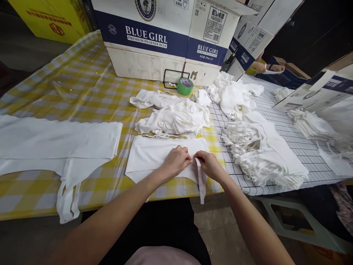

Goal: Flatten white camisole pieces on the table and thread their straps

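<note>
A small white garment lies flat near the table's front edge. My left hand rests on its right part with the fingers pinched together at the strap's top. My right hand pinches the same spot from the other side. The white strap hangs down from my fingers over the table edge. Behind the garment lies a crumpled heap of white garments.
Folded white garments lie at left on the yellow checked cloth. A stack of white garments lies at right on a grid sheet. A green tape roll and Blue Girl cartons stand behind. Another person's hand shows far right.
</note>
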Demonstrator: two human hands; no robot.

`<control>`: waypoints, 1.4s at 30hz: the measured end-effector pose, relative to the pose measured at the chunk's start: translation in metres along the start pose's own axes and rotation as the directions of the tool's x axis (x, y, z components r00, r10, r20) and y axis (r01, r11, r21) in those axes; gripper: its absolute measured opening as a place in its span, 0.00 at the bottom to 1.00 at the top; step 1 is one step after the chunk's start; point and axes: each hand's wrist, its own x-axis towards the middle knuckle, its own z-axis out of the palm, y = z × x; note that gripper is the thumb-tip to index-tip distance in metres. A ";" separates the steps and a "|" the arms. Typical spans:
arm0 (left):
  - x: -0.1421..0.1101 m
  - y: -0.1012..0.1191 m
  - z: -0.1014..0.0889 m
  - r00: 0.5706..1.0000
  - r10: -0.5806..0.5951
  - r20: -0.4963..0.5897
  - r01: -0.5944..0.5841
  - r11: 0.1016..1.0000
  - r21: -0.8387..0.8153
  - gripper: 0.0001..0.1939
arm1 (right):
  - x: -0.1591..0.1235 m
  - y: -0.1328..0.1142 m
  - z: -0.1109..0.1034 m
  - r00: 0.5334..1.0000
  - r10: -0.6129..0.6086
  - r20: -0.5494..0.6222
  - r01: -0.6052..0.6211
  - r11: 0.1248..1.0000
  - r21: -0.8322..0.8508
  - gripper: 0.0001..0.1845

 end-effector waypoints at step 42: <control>-0.012 0.002 -0.010 0.989 0.066 0.136 -0.071 0.997 0.031 0.20 | -0.056 -0.020 -0.006 0.903 0.290 0.316 -0.411 0.374 0.832 0.25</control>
